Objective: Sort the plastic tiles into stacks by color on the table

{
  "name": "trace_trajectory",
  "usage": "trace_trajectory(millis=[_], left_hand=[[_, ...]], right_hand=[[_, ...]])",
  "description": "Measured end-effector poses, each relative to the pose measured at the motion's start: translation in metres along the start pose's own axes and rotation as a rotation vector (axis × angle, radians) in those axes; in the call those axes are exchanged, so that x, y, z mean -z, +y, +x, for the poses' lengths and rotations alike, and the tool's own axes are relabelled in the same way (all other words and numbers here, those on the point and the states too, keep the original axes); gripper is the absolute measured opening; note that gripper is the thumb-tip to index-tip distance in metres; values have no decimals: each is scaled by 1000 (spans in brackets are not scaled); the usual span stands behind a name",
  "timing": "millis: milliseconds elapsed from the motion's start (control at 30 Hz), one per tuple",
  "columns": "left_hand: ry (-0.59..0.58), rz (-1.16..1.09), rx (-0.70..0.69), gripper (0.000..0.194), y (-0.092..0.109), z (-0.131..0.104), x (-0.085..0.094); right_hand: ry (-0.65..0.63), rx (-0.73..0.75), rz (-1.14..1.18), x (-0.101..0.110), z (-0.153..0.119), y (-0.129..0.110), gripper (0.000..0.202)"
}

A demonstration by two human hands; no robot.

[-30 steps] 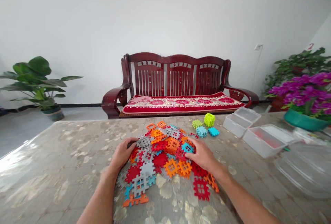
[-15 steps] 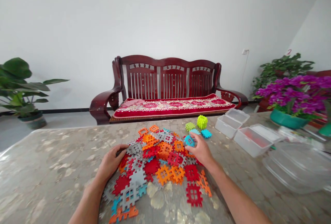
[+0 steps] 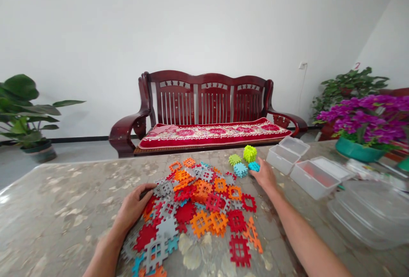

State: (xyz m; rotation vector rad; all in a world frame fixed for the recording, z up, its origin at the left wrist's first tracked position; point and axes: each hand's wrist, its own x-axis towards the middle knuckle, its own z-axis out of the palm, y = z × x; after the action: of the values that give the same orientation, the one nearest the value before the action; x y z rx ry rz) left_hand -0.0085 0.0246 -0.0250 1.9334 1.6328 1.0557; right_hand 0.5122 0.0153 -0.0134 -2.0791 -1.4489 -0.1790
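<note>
A heap of flat, notched plastic building pieces in red, orange, grey and blue [image 3: 185, 211] spreads over the table. My left hand [image 3: 136, 203] rests against the heap's left edge, fingers loosely apart beside a grey window piece [image 3: 164, 188]. To the right of the heap, my right hand [image 3: 266, 177] has its fingertips closed on a blue building piece [image 3: 254, 166], at the small blue stack; the fingers partly cover it. Next to it sit a light-blue stack [image 3: 240, 170], a green stack [image 3: 235, 160] and a taller lime stack [image 3: 249, 153].
Two clear plastic boxes with raised lids, one [image 3: 283, 157] behind the other [image 3: 315, 179], stand at the right; the nearer holds something reddish. Clear lids or trays [image 3: 372, 213] lie in front. A purple flower pot [image 3: 359, 151] stands farther right. Behind the table is a wooden bench [image 3: 212, 93].
My right hand has moved right and slightly back with a blue window piece, from beside the heap to the blue stack. My left hand has stayed by the heap.
</note>
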Motion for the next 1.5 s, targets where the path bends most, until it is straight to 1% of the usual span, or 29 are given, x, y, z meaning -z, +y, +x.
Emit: trace_trajectory(millis=[133, 267, 400, 467, 567, 633, 800, 867, 933, 1067, 1200, 1300, 1500], left_hand=[[-16, 4, 11, 39, -1, 1, 0], [-16, 6, 11, 39, -3, 2, -1], [0, 19, 10, 39, -4, 3, -2], [14, 23, 1, 38, -4, 2, -2], [61, 38, 3, 37, -3, 2, -1], [91, 60, 3, 38, -2, 2, 0], [124, 120, 19, 41, 0, 2, 3], [117, 132, 25, 43, 2, 1, 3], [85, 141, 33, 47, 4, 1, 3], [23, 185, 79, 53, 8, 0, 4], [28, 244, 79, 55, 9, -4, 6], [18, 304, 88, 52, 9, -14, 9], [23, 455, 107, 52, 7, -46, 13]], right_hand=[[1, -60, 6, -13, -3, 8, 65], [29, -65, 66, -23, -2, 15, 65], [107, -70, 178, -28, -2, 21, 76], [169, -118, 259, -28, -4, 24, 78], [253, -254, 413, -26, -11, 31, 73], [276, -324, 489, -23, -18, 34, 69], [294, -377, 545, -20, -37, 34, 57], [273, -369, 582, -20, -43, 33, 53], [224, -345, 646, -20, -45, 31, 50], [133, -305, 706, -19, -44, 27, 46], [99, -287, 717, -15, -43, 23, 46], [68, -255, 730, -11, -45, 22, 46], [34, -213, 730, -5, -50, 18, 46]])
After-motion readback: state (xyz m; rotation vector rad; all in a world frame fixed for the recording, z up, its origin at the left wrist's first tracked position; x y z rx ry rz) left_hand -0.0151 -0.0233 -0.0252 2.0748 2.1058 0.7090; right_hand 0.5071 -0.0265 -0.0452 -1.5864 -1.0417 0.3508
